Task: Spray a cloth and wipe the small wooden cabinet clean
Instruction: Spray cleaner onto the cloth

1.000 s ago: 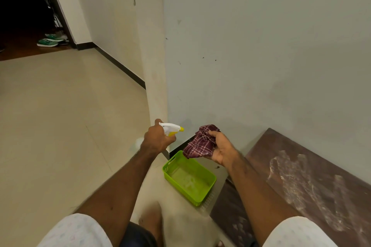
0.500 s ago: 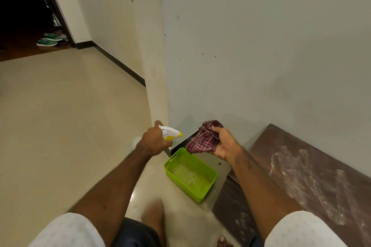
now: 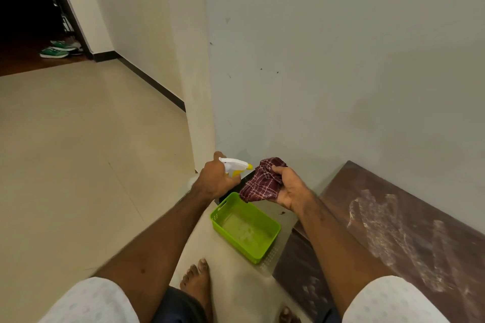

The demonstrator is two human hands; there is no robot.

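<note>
My left hand (image 3: 215, 181) grips a white spray bottle (image 3: 234, 166) with a yellow nozzle tip, and the nozzle points right at the cloth. My right hand (image 3: 290, 190) holds up a bunched maroon checked cloth (image 3: 259, 183) a few centimetres from the nozzle. The bottle's body is mostly hidden behind my left hand. The small wooden cabinet (image 3: 399, 228) lies low at the right against the wall; its dark brown top carries pale dusty smears.
A lime green plastic basket (image 3: 270, 246) sits on the tiled floor just below both hands, beside the cabinet's left end. My bare feet (image 3: 196, 280) stand near it. A wall corner rises behind the hands. Green shoes (image 3: 56, 49) lie by a dark doorway at far left.
Both hands have stayed close together above the basket. The cloth has been bunched tighter and brought slightly nearer the nozzle, and my foot has come more into view.
</note>
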